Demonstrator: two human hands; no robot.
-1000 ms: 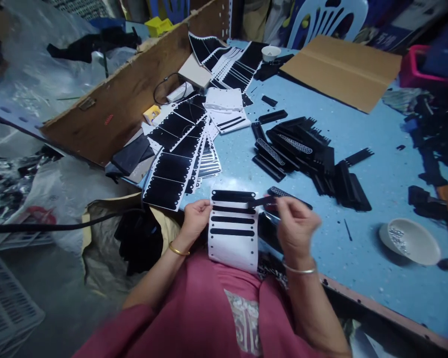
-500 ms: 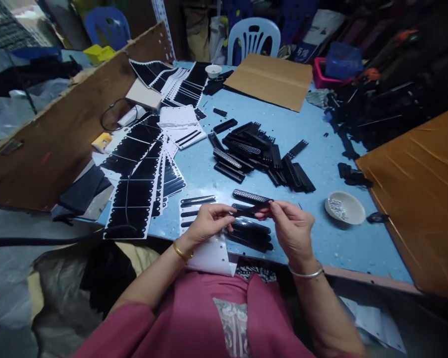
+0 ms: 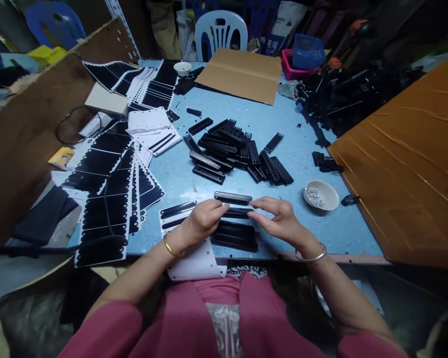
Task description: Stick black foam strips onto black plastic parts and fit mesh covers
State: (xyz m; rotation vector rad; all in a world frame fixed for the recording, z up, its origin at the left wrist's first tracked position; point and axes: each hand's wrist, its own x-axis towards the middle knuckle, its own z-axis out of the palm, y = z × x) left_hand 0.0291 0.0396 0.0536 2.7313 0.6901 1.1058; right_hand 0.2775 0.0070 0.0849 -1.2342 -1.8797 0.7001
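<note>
My left hand [image 3: 205, 219] is closed, its fingertips at the left end of a narrow black strip [image 3: 237, 213] low over the table's front. My right hand [image 3: 280, 221] is open at the strip's other end, thumb and fingers apart; whether a fingertip touches the strip is unclear. Just beyond lies a black bar with a silver mesh pattern [image 3: 233, 197]. Several black bars [image 3: 234, 235] rest side by side nearer to me. Under my left forearm is a white backing sheet [image 3: 194, 263] with black adhesive strips [image 3: 178, 209] on it.
A pile of black plastic bars [image 3: 242, 149] occupies the middle of the blue table [image 3: 298, 144]. A white bowl of small silvery pieces [image 3: 321, 195] stands right. Sheets of black strips [image 3: 108, 184] fan out left. Flat cardboard [image 3: 242, 74] lies behind; an orange-brown panel [image 3: 406, 174] borders the right.
The strip stretched between both hands has come down level beside the mesh bar. My right hand has let its fingers spread apart. The camera view has shifted to the right.
</note>
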